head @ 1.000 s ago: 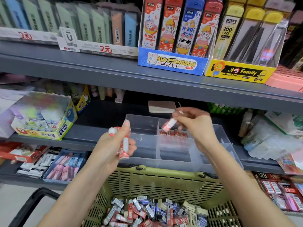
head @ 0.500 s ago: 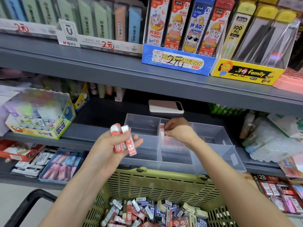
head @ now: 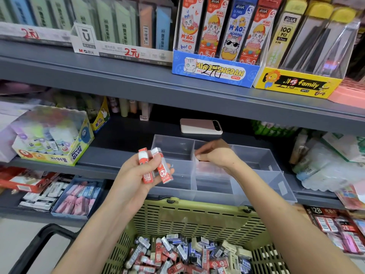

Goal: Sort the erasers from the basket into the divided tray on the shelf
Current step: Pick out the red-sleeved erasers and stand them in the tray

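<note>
Left hand: at centre-left of the frame, the left hand (head: 134, 178) grips a small bunch of red erasers (head: 158, 167), thumb and fingers curled round their lower halves
Right hand: just right of centre, the right hand (head: 217, 155) reaches down into the divided tray (head: 173, 147), fingers curled at the wall between two back compartments; whether it pinches an eraser is hidden under the fingers, so I cannot tell
Tray: clear plastic, on the grey shelf (head: 110, 157) in the middle of the frame; red shows dimly through the wall of the middle compartment (head: 209, 172), just below the right hand
Basket: at bottom centre, the green basket (head: 197, 216) sits just in front of the tray, with loose erasers (head: 183, 254) in red, blue and cream heaped inside
Key relation: the held bunch lies to the left of the right hand and a little lower in the frame, near it but apart
Long axis: the held erasers stand nearly upright, tops leaning to the upper left, white ends up
Nearer hand: the right is the one at the middle compartment; the left hovers before the tray's left side
Likely step: placing reds one at a time; the next pick would probably mean the right hand crossing leftward to take an eraser by its free top end
Nearby: a pink phone (head: 200, 126) lies behind the tray; a glue box (head: 53, 147) sits at the left
</note>
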Tool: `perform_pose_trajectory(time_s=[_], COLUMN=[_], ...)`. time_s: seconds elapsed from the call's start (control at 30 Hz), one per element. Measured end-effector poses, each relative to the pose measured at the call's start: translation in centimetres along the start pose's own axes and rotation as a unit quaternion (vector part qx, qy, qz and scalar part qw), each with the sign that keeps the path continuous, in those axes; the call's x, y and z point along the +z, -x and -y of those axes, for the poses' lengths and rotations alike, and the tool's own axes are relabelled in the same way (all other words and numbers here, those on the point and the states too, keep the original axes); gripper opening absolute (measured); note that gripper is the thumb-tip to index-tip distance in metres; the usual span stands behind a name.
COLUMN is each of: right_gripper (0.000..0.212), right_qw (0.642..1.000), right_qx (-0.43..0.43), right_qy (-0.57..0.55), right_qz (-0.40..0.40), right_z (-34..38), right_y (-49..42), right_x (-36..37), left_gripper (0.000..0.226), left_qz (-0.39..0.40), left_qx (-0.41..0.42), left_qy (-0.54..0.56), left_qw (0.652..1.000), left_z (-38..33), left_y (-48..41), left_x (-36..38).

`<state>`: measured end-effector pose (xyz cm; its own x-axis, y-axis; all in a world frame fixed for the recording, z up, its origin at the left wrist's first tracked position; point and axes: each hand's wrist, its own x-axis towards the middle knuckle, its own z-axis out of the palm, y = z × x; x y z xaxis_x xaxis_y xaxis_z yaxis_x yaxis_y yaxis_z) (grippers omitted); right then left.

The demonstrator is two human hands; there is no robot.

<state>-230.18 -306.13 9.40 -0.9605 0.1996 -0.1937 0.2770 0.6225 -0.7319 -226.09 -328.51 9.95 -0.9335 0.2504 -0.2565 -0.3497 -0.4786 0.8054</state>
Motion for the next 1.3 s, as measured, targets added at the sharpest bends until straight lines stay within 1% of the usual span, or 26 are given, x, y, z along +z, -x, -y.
perform_pose_trajectory(time_s=[0.07,0.1,0.17,0.2,0.23,0.27,0.3,0.37,0.4,0.43,0.47,0.53,0.57,0.63,0.7,0.73,0.77,0.83,0.87,0.9,0.93,1.0,1.1,1.2,1.27,1.3], right_gripper=[0.014,0.015,0.014,0.014,0.013,0.006,0.008,0.038,0.048,0.053,0.053,0.045,0.041,0.039,0.041,0.043,0.044,0.034,0.025,0.017,0.016,0.025,0.03,0.036,0.036,0.033], right_qw=[1.0,0.999,0.991,0.989,0.99,0.987,0.981,0.976,0.976,0.977,0.976,0.966,0.96,0.956,0.97,0.976,0.981,0.989,0.993,0.993,0.985,0.969,0.967,0.977,0.977,0.972], right_qx=[0.004,-0.009,-0.051,-0.083,-0.111,-0.136,-0.156,-0.185,-0.186,-0.179,-0.174,-0.158,-0.144,-0.111,-0.075,-0.057,-0.037,0.003,0.018,0.033,0.045,0.061,0.063,0.052,0.037,0.02], right_qy=[0.005,0.035,0.099,0.079,0.009,-0.074,-0.117,-0.097,-0.082,-0.082,-0.099,-0.172,-0.217,-0.272,-0.209,-0.163,-0.129,-0.08,-0.018,0.071,0.152,0.234,0.247,0.206,0.208,0.22], right_qz=[0.017,0.004,-0.071,-0.094,-0.084,-0.04,0.01,0.063,0.072,0.078,0.092,0.115,0.099,0.01,-0.099,-0.13,-0.141,-0.128,-0.113,-0.093,-0.074,-0.043,-0.006,0.001,-0.032,-0.076], right_z=[0.2,0.4,1.3,2.1,2.8,3.6,4.3,5.2,5.4,5.6,5.5,5.2,4.9,3.9,2.8,2.2,1.7,1.1,1.0,1.0,1.0,1.0,0.7,0.4,0.4,0.7], right_y=[0.6,0.9,2.4,3.6,4.9,6.2,7.4,8.9,9.1,9.3,9.4,9.3,9.1,7.7,5.9,5.0,4.3,3.0,2.4,1.9,1.4,0.6,-0.2,0.1,0.8,1.4], right_x=[-0.3,-0.4,-0.2,-0.1,0.2,0.5,0.8,1.7,2.2,2.4,2.6,1.9,1.1,-0.6,-1.9,-2.1,-2.2,-1.7,-1.4,-1.2,-1.1,-0.7,-0.3,-0.5,-0.6,-0.5], left_gripper=[0.037,0.037,0.038,0.039,0.039,0.035,0.03,0.02,0.016,0.015,0.017,0.032,0.039,0.046,0.048,0.049,0.05,0.053,0.054,0.056,0.057,0.058,0.056,0.05,0.047,0.047], left_qz=[0.008,0.011,0.012,0.013,0.014,0.016,0.02,0.033,0.038,0.042,0.045,0.04,0.026,-0.011,-0.033,-0.037,-0.039,-0.036,-0.03,-0.022,-0.011,0.018,0.062,0.11,0.131,0.134], left_qx=[0.012,0.017,0.026,0.03,0.035,0.041,0.049,0.065,0.071,0.076,0.081,0.094,0.105,0.127,0.132,0.131,0.13,0.132,0.134,0.137,0.14,0.128,0.062,0.022,0.013,0.013], left_qy=[-0.026,-0.037,-0.048,-0.05,-0.052,-0.054,-0.055,-0.066,-0.075,-0.084,-0.09,-0.098,-0.113,-0.162,-0.178,-0.178,-0.183,-0.201,-0.204,-0.203,-0.199,-0.164,-0.05,0.026,0.033,0.024], left_qw=[1.0,0.999,0.998,0.998,0.998,0.998,0.997,0.995,0.994,0.993,0.992,0.99,0.988,0.978,0.974,0.975,0.974,0.97,0.969,0.969,0.97,0.978,0.995,0.993,0.991,0.991], left_z=[0.2,0.3,0.5,0.5,0.5,0.5,0.5,0.7,0.8,0.8,0.8,0.8,0.8,0.7,0.7,0.8,0.8,0.9,0.9,1.0,1.0,1.1,1.0,1.0,1.0,1.0], left_y=[0.1,0.2,0.3,0.3,0.3,0.3,0.3,0.3,0.4,0.5,0.5,0.5,0.6,0.6,0.6,0.5,0.5,0.6,0.7,0.7,0.8,0.9,0.9,0.9,0.8,0.7], left_x=[0.0,0.1,0.1,0.2,0.2,0.3,0.3,0.3,0.3,0.4,0.3,0.2,0.2,0.1,-0.1,-0.2,-0.2,-0.1,0.0,0.0,0.0,0.0,0.2,0.0,-0.2,-0.3])
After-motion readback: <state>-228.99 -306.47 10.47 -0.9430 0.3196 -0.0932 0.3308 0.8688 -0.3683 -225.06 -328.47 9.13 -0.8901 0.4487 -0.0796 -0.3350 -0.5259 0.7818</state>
